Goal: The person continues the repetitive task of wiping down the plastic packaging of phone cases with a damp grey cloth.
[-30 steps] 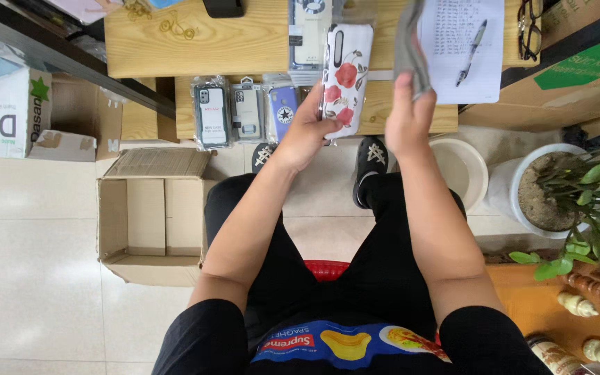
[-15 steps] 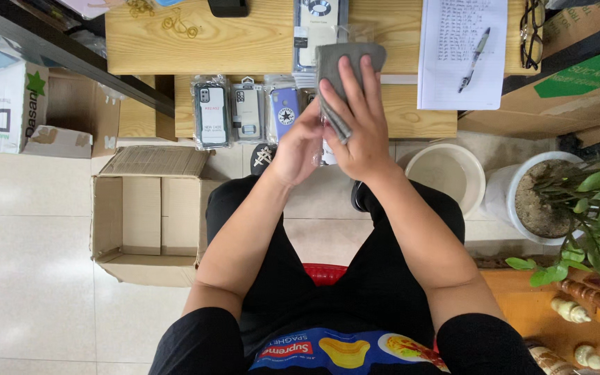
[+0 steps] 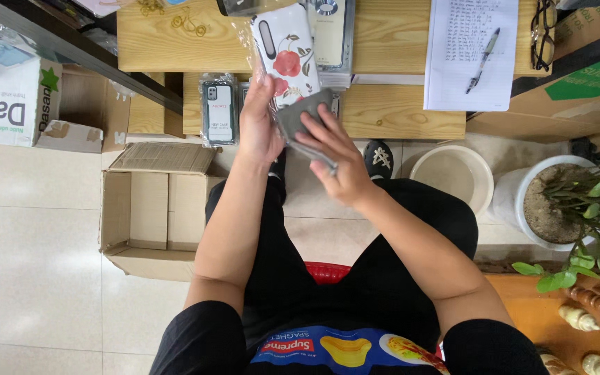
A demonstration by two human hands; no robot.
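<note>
While a white carton (image 3: 8, 104) sits at the far left on the tiled floor, an open cardboard box (image 3: 151, 208) lies just right of it, flaps spread, beside the person's left knee. Above the box, on the lower wooden shelf (image 3: 397, 114) of the table, a packaged dark phone case (image 3: 219, 111) lies near the shelf's left edge. The left hand (image 3: 258, 125) is raised over that shelf, fingers closed around the lower end of a white phone case with red fruit print (image 3: 287, 55), which sits in a clear plastic sleeve and reaches up over the front edge of the table top (image 3: 397, 38). Just right of it, the right hand (image 3: 338, 163) grips a grey case (image 3: 303, 118), thumb and fingers pinched on it; the grey case touches the lower end of the printed one, and whether it is partly inside the sleeve cannot be told. Behind them a clear packaged case (image 3: 331, 31) rests on the table top. Further right lie a sheet of paper (image 3: 470, 52) with a pen (image 3: 482, 59) on it, then spectacles (image 3: 543, 31) near the right edge. On the floor below stand a pale bucket (image 3: 451, 177) and a potted plant (image 3: 578, 208).
</note>
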